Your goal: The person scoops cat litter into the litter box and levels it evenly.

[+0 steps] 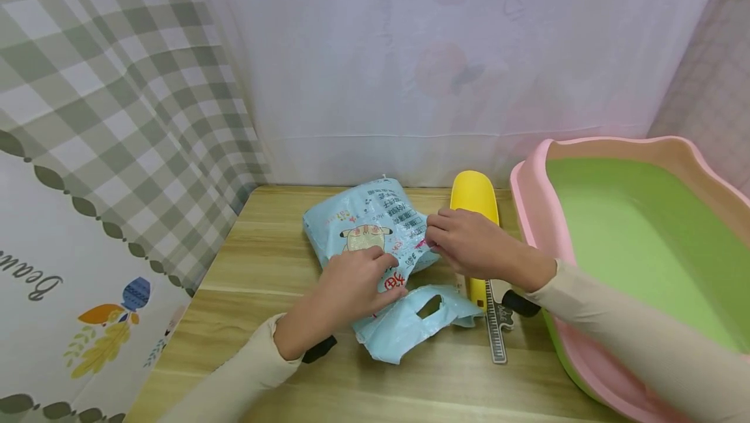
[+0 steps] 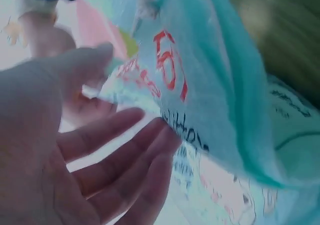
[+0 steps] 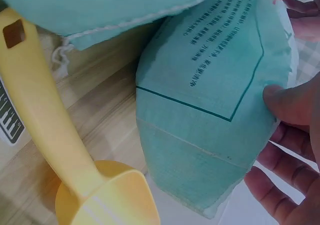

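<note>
A light blue printed cat litter bag (image 1: 351, 215) lies on the wooden table, its cartoon face upward. The bag's top end, with a cut-out handle hole, flops toward the front. Over the bag's front part is my left hand (image 1: 357, 280); the left wrist view shows its fingers loosely extended, tips at the bag's lower edge, thumb apart. My right hand (image 1: 469, 244) pinches the bag's right side. In the right wrist view its thumb (image 3: 287, 102) presses the printed side panel, while the other fingers sit behind the edge.
Right of the bag lies a yellow scoop (image 1: 473, 195), partly under my right hand. A ruler (image 1: 495, 328) with a cat-shaped edge lies beside its handle. At the right stands a large pink and green litter box (image 1: 541, 195). Curtains hang behind and at the left.
</note>
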`<state>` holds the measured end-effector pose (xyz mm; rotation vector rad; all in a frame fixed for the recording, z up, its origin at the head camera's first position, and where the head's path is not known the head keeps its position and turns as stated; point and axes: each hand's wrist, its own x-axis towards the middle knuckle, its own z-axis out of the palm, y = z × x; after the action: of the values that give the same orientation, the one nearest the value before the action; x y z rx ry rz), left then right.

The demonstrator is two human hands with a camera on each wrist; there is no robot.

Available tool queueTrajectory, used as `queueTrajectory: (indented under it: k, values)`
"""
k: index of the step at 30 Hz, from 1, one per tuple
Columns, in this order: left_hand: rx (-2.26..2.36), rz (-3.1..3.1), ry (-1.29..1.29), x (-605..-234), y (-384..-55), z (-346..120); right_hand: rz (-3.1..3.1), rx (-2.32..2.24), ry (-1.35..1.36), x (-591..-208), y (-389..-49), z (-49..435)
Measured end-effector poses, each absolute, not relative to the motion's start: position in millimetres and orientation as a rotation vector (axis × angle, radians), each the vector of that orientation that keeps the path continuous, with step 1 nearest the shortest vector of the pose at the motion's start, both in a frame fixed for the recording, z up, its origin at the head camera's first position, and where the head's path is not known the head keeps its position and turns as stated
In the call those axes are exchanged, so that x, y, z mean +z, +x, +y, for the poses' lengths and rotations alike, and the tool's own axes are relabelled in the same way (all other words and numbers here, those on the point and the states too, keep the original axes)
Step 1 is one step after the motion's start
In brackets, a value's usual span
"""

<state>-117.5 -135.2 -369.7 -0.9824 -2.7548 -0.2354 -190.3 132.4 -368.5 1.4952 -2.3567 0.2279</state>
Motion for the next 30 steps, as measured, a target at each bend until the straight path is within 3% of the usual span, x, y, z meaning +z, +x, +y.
queueTrajectory:
  k: [5, 15, 30]
  values:
    - [-0.125, -2.667, -0.985, -377, -118, -126, -2.412, 0.256, 1.483, -368, -190, 133]
    - [-0.411, -2.74, -0.992, -370, -124, -132, -2.356, 0.425, 1.478, -370, -191, 137]
    - [-0.231, -2.57, -1.028, -375, -121, -134, -2.276, 0.422, 1.519, -372, -190, 144]
